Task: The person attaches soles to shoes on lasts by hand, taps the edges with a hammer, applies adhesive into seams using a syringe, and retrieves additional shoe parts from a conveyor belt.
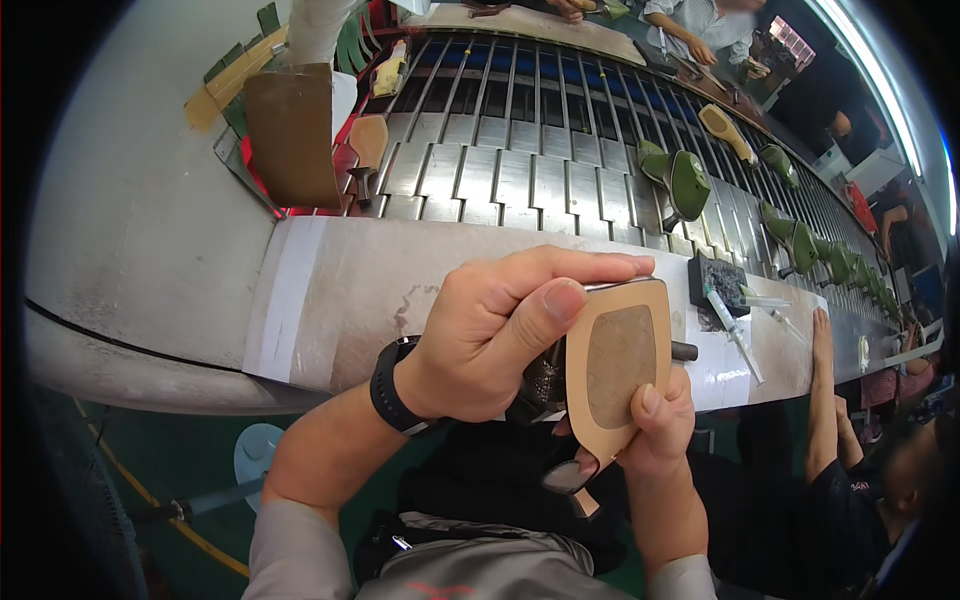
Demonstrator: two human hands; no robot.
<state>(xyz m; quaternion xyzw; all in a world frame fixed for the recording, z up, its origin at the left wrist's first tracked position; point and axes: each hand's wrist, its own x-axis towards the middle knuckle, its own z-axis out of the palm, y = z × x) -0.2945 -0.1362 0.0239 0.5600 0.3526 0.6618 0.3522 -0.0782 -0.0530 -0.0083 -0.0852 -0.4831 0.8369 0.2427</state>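
A tan-soled heeled shoe is held between my two hands above the near edge of the bench, sole up, its heel toward me. My left hand has its fingers laid across the toe end and its thumb against the side edge. Lower down, my right hand grips the shoe, thumb pressed on the sole's brown textured patch and fingers underneath. A dark textured object shows partly behind the shoe; what it is, I cannot tell. A dark watch is on my left wrist.
Beyond the bench runs a slatted metal conveyor carrying green heeled shoes and tan-soled ones. A black block and syringes lie to the right. A brown panel stands at left. Co-workers are at far and right.
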